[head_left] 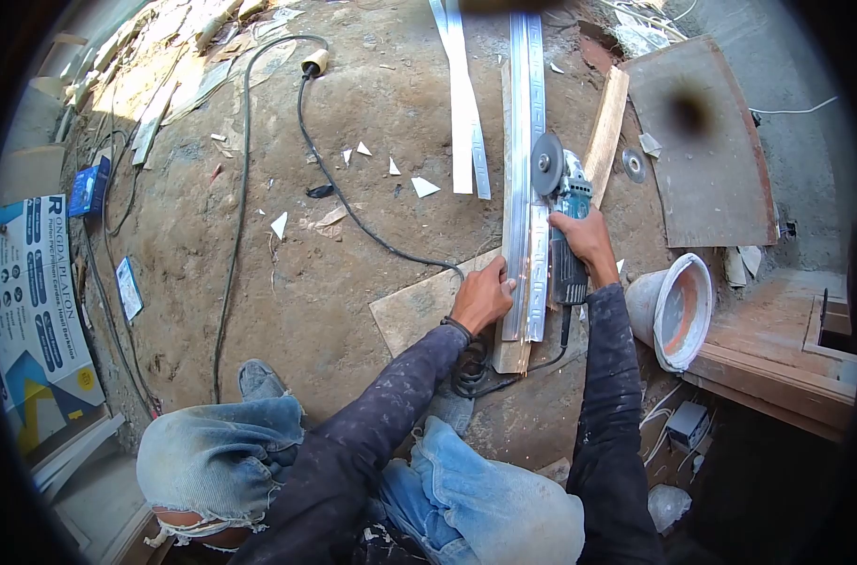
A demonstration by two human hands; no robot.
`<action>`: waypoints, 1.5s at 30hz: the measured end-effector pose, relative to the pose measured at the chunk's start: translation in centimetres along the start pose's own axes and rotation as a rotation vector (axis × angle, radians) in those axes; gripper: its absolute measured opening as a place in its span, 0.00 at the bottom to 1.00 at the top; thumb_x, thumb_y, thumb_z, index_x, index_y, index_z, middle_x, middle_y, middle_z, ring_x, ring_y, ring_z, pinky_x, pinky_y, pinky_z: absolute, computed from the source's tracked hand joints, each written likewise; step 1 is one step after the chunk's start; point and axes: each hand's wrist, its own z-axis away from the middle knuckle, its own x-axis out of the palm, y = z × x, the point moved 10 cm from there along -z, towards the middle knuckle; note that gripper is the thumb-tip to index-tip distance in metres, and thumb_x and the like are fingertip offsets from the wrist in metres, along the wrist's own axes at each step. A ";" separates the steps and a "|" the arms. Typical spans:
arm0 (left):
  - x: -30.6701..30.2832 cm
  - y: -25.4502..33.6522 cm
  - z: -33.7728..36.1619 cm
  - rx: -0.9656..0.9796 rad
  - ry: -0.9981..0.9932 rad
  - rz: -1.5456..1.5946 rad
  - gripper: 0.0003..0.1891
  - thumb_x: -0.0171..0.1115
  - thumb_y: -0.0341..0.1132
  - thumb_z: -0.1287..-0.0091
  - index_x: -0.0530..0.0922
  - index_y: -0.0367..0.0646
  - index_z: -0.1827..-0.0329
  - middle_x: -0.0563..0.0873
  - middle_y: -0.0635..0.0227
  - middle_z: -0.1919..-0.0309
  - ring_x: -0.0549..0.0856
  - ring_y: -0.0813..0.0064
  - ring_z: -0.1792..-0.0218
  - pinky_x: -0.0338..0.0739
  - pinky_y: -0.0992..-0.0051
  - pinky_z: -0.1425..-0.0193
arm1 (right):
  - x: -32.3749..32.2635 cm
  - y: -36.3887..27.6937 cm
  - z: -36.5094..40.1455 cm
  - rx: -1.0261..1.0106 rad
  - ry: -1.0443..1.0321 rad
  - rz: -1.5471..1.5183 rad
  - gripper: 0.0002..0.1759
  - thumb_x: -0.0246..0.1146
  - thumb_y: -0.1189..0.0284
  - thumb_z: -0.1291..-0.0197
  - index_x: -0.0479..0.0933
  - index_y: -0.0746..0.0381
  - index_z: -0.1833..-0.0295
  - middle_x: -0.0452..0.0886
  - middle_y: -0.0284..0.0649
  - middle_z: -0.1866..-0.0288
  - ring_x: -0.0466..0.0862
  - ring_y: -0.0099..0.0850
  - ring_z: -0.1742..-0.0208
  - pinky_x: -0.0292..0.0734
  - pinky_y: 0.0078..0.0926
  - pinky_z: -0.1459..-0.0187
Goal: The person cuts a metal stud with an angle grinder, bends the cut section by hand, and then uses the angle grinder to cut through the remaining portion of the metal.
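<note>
My right hand (589, 243) is wrapped round the body of an angle grinder (570, 268). The grinder's cutting disc (545, 164) stands upright against the metal channels (521, 122), and sparks fly back toward me along them. My left hand (485, 297) grips the near part of the channels, thumb on top, with its other fingers partly hidden. Beneath the channels lies a wooden plank (511, 357), whose near end sticks out. The exact spot where the disc meets the metal is hard to make out.
Two metal strips (461, 132) lie left of the channels. A black cable (353, 215) runs to a socket (315, 63). Nearby are a loose disc (634, 165), a wood offcut (606, 127), a white-crusted bucket (643, 306), a grey board (702, 151) and a printed carton (38, 311).
</note>
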 end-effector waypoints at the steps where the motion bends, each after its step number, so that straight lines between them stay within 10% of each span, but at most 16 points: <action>1: 0.0 0.0 0.0 -0.002 0.000 -0.007 0.12 0.64 0.36 0.34 0.75 0.39 0.54 0.87 0.47 0.65 0.86 0.38 0.59 0.77 0.47 0.56 | -0.1 0.1 -0.3 -0.003 0.012 0.013 0.22 0.72 0.69 0.51 0.83 0.70 0.52 0.88 0.45 0.59 0.87 0.33 0.60 0.81 0.32 0.55; 45: -0.2 -0.1 0.3 -0.011 0.035 0.016 0.12 0.65 0.35 0.34 0.74 0.40 0.54 0.87 0.46 0.65 0.85 0.37 0.59 0.77 0.46 0.56 | -0.9 -3.0 -6.0 -0.041 0.092 0.102 0.23 0.74 0.62 0.52 0.83 0.76 0.67 0.86 0.48 0.69 0.85 0.31 0.74 0.79 0.32 0.70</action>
